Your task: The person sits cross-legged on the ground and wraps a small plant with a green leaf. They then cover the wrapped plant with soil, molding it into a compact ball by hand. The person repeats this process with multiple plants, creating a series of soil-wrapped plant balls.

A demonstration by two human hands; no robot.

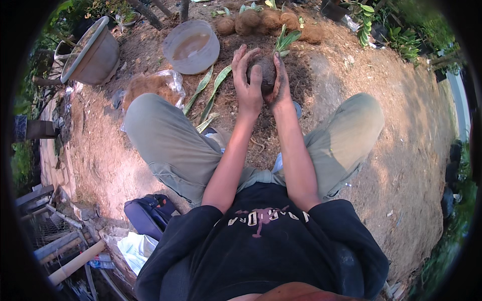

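Observation:
A dark, moist-looking ball of soil [266, 72] is cupped between my two palms, above the ground in front of my knees. My left hand [247, 88] curves around its left side with the fingers raised. My right hand [279, 87], smeared with dirt, presses against the right side. A small plant with green leaves [286, 42] shows at the far side of the ball; its base is hidden. Loose dark soil [297, 71] lies beneath and around my hands. Past them sits a row of fibre-wrapped balls [271, 19], some with leaves showing.
A translucent plastic tub of murky water [214, 49] stands left of my hands. Nearby are a plastic bag of brown fibre [148, 88] and cut snake plant leaves [214, 88]. A large pot [96, 62] leans at far left. A dark blue bag [145, 216] rests by my left hip.

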